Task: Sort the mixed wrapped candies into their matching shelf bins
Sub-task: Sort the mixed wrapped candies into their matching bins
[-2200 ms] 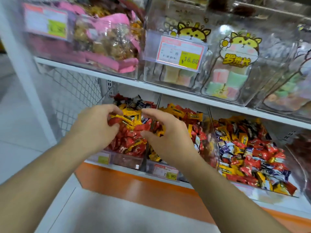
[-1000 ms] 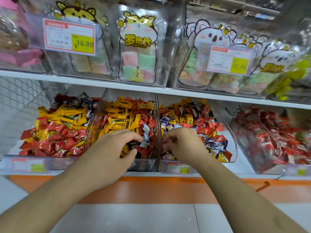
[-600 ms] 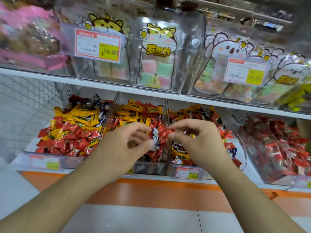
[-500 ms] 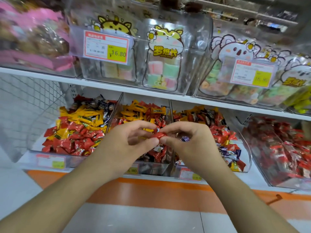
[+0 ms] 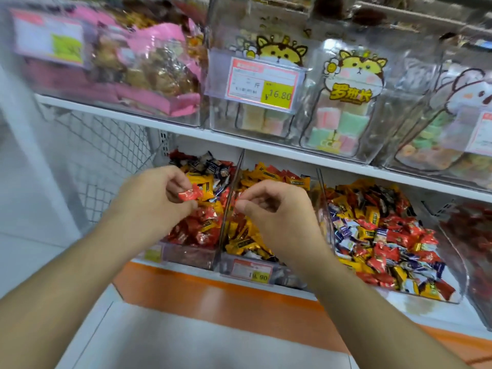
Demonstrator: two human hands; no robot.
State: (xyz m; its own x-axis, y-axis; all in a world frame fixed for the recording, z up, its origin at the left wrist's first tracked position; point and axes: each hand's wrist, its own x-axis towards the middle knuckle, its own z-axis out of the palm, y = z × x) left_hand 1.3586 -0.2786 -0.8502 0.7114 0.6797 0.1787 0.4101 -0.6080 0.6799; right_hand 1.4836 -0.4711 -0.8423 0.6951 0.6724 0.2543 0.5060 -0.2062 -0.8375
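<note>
Red candy (image 5: 189,195) (shiny), red-and-yellow heap in left bin (image 5: 186,255)

- Pink snack bags (image 5: 149,73) fill a clear tub at upper left.
- A price tag (image 5: 263,82) reading 16.80 hangs at upper centre.
- Pastel marshmallow pouches (image 5: 343,121) with a cartoon cat stand to its right.
- White wire mesh (image 5: 106,145) lines the left side.
- An orange strip (image 5: 213,296) runs below.

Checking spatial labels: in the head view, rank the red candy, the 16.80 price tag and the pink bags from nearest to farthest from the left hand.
1. red candy, pinched by the left hand.
2. 16.80 price tag, upper shelf, up and right.
3. pink bags, upper shelf above; too close to the tag to call.
</note>
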